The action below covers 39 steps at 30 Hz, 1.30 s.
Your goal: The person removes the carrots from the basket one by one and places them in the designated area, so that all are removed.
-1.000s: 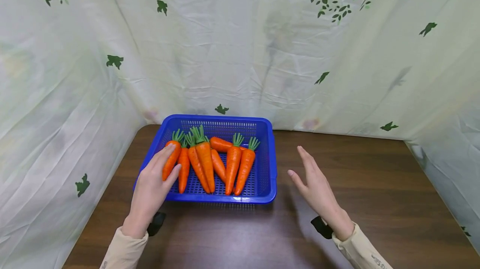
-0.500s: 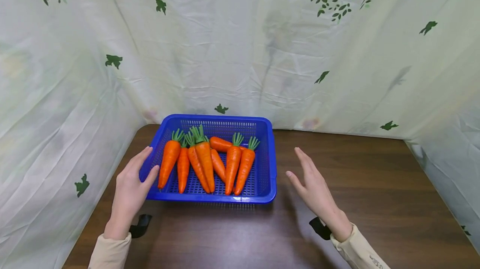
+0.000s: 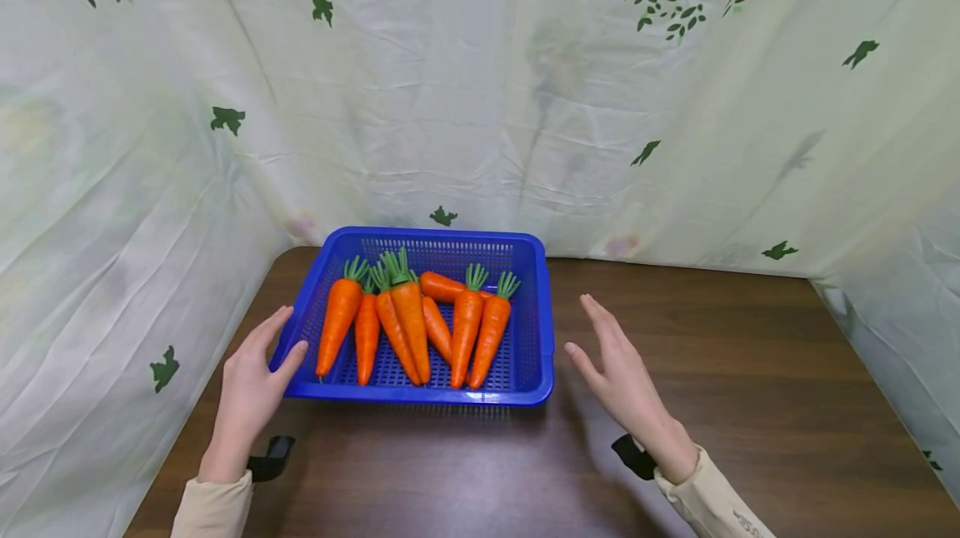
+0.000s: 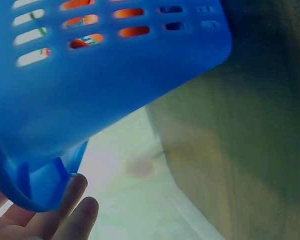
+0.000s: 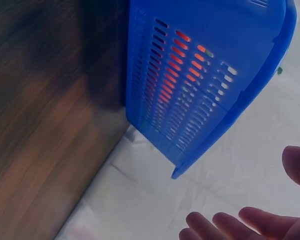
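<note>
The blue basket (image 3: 420, 395) is set toward the table's far left part, its long axis laid left to right. Carrots (image 3: 410, 330) are held inside, their visible green tops pointed away from the person. Its left rim is overlapped by the left hand (image 3: 251, 380), fingers loosely extended; whether contact is made cannot be told. The right hand (image 3: 626, 380) is held apart from the right wall, fingers released. Apparently the basket is being flanked; for a two-sided grip, the right hand must be brought inward. The table (image 3: 750, 355) is backed by printed cloth (image 3: 480, 105).
</note>
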{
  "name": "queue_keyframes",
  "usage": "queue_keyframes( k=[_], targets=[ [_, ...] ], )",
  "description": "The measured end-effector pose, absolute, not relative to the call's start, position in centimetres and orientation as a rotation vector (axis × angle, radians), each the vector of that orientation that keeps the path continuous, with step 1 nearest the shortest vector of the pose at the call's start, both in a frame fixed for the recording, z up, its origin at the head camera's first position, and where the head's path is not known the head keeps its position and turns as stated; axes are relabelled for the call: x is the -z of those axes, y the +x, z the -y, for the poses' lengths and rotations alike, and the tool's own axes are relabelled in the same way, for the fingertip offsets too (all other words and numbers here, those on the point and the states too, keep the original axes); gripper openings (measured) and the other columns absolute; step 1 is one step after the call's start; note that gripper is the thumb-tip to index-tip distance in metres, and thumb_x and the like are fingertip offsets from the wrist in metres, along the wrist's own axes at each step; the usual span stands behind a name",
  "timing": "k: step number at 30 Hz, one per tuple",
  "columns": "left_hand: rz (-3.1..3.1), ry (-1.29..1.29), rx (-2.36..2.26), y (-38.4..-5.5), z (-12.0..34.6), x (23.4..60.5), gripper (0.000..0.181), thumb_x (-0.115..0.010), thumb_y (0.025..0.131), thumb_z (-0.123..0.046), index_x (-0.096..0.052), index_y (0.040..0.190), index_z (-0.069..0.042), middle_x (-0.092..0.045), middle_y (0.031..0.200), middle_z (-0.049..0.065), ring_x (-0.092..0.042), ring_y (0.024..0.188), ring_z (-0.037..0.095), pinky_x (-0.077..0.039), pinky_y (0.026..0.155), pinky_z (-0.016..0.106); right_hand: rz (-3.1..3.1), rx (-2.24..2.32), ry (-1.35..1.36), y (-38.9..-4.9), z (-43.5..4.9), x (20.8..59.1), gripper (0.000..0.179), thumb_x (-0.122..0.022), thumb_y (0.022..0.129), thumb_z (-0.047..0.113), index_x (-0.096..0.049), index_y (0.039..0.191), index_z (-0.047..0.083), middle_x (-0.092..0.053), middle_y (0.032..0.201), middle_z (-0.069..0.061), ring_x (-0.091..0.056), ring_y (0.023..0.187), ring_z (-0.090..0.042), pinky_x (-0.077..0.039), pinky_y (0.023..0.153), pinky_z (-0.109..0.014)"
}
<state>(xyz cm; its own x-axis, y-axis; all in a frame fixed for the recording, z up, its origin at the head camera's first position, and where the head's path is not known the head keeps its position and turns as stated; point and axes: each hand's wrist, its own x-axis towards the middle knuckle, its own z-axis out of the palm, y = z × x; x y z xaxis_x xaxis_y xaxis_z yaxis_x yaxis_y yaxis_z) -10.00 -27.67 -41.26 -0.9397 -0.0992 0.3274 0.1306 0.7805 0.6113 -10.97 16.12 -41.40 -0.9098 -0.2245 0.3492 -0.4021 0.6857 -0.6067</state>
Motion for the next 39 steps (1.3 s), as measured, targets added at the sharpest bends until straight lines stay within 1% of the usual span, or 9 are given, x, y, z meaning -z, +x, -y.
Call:
queue_keyframes(
  k=[4,8,15,21,24,28,33,39],
  targets=[
    [2.645,-0.030,0.934,-10.0,28.0,41.8,0.054,-0.065,0.091,-0.014,-0.046,0.139,0.002,-0.044,0.139,0.027,-0.043,0.122,0.048,-0.038,0.092,0.063,2.637,-1.054,0.520,-11.0,-15.7,41.4,0.067,-0.063,0.094,0.019,-0.029,0.149,0.004,-0.034,0.150,-0.014,-0.034,0.135,-0.028,-0.031,0.107,-0.048],
    [2.637,-0.048,0.936,-10.1,28.1,42.3,0.052,-0.066,0.091,-0.013,-0.048,0.137,0.003,-0.044,0.139,0.027,-0.043,0.122,0.048,-0.036,0.094,0.063,2.622,-1.062,0.541,-11.1,-15.2,41.5,0.066,-0.064,0.093,0.018,-0.030,0.148,0.003,-0.035,0.149,-0.015,-0.035,0.134,-0.028,-0.031,0.107,-0.048],
    [2.613,-0.046,0.945,-10.0,28.2,42.7,0.050,-0.064,0.091,-0.012,-0.048,0.136,0.004,-0.044,0.139,0.027,-0.041,0.123,0.049,-0.034,0.097,0.063,2.628,-1.088,0.560,-11.2,-14.3,41.3,0.067,-0.064,0.093,0.020,-0.031,0.149,0.005,-0.034,0.150,-0.014,-0.036,0.134,-0.028,-0.031,0.107,-0.048],
    [2.655,0.015,0.990,-10.0,28.2,42.8,0.052,-0.060,0.094,-0.017,-0.044,0.140,0.002,-0.042,0.141,0.027,-0.040,0.124,0.049,-0.034,0.096,0.063,2.616,-1.093,0.588,-11.4,-13.6,41.1,0.067,-0.065,0.092,0.019,-0.031,0.148,0.004,-0.035,0.149,-0.014,-0.036,0.134,-0.028,-0.031,0.107,-0.047],
    [2.677,0.062,1.025,-10.0,28.1,42.8,0.054,-0.058,0.096,-0.019,-0.041,0.143,0.001,-0.041,0.140,0.030,-0.040,0.123,0.050,-0.035,0.096,0.063,2.617,-1.102,0.599,-11.4,-13.3,41.0,0.067,-0.065,0.092,0.020,-0.031,0.149,0.005,-0.034,0.150,-0.012,-0.036,0.134,-0.026,-0.031,0.107,-0.046],
    [2.695,0.114,1.064,-10.0,28.1,42.8,0.056,-0.056,0.097,-0.022,-0.037,0.145,0.001,-0.041,0.138,0.032,-0.040,0.123,0.050,-0.034,0.096,0.063,2.609,-1.117,0.622,-11.5,-12.7,40.8,0.066,-0.064,0.093,0.021,-0.032,0.148,0.005,-0.035,0.149,-0.014,-0.037,0.134,-0.027,-0.031,0.107,-0.046],
    [2.701,0.131,1.096,-10.0,28.1,42.8,0.058,-0.055,0.097,-0.023,-0.035,0.146,-0.001,-0.040,0.139,0.033,-0.040,0.123,0.051,-0.034,0.096,0.063,2.602,-1.124,0.645,-11.6,-11.8,40.4,0.066,-0.065,0.092,0.021,-0.033,0.148,0.004,-0.036,0.148,-0.016,-0.038,0.133,-0.027,-0.031,0.107,-0.046],
    [2.716,0.166,1.144,-9.9,28.1,42.8,0.061,-0.054,0.098,-0.025,-0.030,0.149,-0.003,-0.037,0.141,0.032,-0.039,0.124,0.051,-0.034,0.097,0.063,2.632,-1.135,0.648,-11.7,-11.0,40.5,0.066,-0.066,0.091,0.018,-0.034,0.147,0.004,-0.036,0.149,-0.014,-0.037,0.134,-0.027,-0.030,0.108,-0.044]
  ],
)
